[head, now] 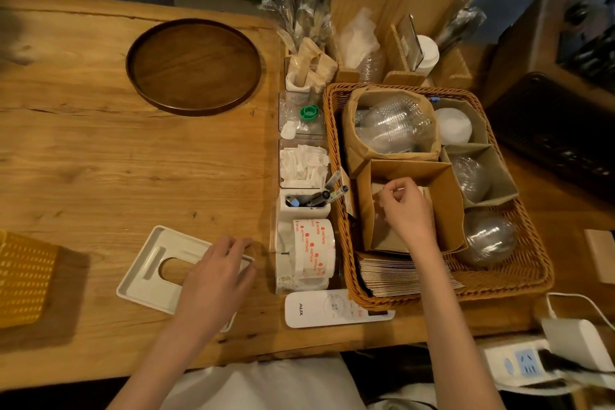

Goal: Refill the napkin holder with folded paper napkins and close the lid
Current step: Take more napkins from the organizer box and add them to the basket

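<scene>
The white napkin-holder lid [156, 263], a flat tray with an oval slot, lies upside down on the wooden table [100, 160]. My left hand [219, 273] rests on its right edge with fingers curled over the rim. My right hand [404, 210] reaches into a brown paper box [446, 196] inside the wicker basket [336, 183], its fingers pinched at the brown paper inside. A stack of brown folded napkins [399, 276] lies in the basket's near end. The holder's body is not identifiable in view.
A round wooden tray [194, 66] sits far left of centre. A tape roll [312, 248], pen cup [304, 203] and sachets [303, 165] line the basket's left side. A white remote [332, 308] lies near the table edge. A yellow basket [23, 280] is at left.
</scene>
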A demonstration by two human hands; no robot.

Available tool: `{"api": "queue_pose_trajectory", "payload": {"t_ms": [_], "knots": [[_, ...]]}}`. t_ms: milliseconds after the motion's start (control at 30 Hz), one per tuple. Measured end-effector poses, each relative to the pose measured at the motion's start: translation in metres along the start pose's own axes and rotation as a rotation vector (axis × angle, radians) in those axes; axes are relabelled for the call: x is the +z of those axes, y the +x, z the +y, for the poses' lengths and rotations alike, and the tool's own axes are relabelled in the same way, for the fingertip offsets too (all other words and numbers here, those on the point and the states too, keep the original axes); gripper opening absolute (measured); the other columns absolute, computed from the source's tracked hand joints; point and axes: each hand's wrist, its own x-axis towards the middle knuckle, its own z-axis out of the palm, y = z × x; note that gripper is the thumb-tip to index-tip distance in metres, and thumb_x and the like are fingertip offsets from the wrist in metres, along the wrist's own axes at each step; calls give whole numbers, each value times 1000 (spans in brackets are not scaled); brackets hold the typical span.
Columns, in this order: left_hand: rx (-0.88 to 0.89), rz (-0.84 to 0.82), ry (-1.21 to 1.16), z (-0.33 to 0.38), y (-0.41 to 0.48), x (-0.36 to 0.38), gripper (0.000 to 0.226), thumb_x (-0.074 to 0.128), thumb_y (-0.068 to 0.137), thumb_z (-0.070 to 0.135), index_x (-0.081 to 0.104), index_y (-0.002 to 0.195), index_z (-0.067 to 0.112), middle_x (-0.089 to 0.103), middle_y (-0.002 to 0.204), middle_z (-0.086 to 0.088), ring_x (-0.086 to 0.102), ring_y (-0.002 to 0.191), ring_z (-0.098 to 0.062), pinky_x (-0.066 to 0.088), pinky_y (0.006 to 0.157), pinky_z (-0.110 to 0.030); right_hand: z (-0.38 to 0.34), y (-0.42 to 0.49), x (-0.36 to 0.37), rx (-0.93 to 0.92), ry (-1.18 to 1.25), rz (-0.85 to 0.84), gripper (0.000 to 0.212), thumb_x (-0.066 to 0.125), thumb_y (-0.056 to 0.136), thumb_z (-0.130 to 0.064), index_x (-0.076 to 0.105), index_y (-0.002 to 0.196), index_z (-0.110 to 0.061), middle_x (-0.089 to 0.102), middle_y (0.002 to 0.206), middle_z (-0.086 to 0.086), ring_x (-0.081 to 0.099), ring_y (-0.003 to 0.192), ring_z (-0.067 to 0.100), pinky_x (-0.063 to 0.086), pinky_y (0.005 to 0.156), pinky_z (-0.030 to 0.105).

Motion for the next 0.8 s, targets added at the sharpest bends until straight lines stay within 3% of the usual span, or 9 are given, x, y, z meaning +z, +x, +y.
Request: {"api": "queue_pose_trajectory", "payload": {"t_ms": [100, 300, 367, 500, 667, 800], "knots": [[10, -8, -31, 1, -3, -5, 41, 51, 96, 32, 45, 136, 23, 53, 121, 5, 54, 108, -15, 50, 76, -30, 0, -3, -7, 4, 52, 34, 12, 52, 97, -25, 57, 104, -17, 65, 95, 2, 62, 77, 15, 50, 61, 26], [32, 24, -78, 7, -12, -18, 42, 49, 96, 36, 45, 137, 25, 54, 126, 8, 53, 113, -13, 50, 80, -30, -10, -16, -29, -70, 30, 109, 12, 55, 92, -32, 65, 92, -25, 67, 84, 3, 66, 82, 25, 57, 78, 43], [41, 44, -133, 11, -15, -24, 42, 48, 96, 39, 46, 136, 27, 53, 123, 13, 53, 110, -9, 49, 78, -29, -19, -25, -36, -109, 33, 139, 11, 57, 91, -30, 66, 88, -26, 67, 79, 1, 65, 73, 22, 56, 72, 40], [100, 99, -266, 26, -21, -39, 39, 47, 93, 40, 50, 131, 31, 51, 111, 21, 52, 100, -1, 47, 74, -25, -42, -48, -49, -191, 83, 199, 11, 58, 91, -24, 69, 89, -23, 66, 71, -5, 60, 53, 2, 44, 51, 10], [227, 164, -413, 60, -28, -54, 31, 45, 96, 41, 52, 125, 36, 53, 110, 28, 50, 102, 11, 44, 73, -8, -70, -76, -59, -263, 203, 222, 16, 58, 89, -20, 73, 92, -21, 65, 63, -6, 60, 51, 0, 47, 47, 10], [316, 191, -517, 84, -33, -63, 43, 46, 93, 47, 47, 134, 32, 52, 123, 25, 48, 114, 10, 38, 88, -4, -88, -99, -65, -341, 300, 191, 21, 55, 91, -12, 73, 88, -23, 65, 56, -3, 58, 50, 3, 47, 51, 11]]}}
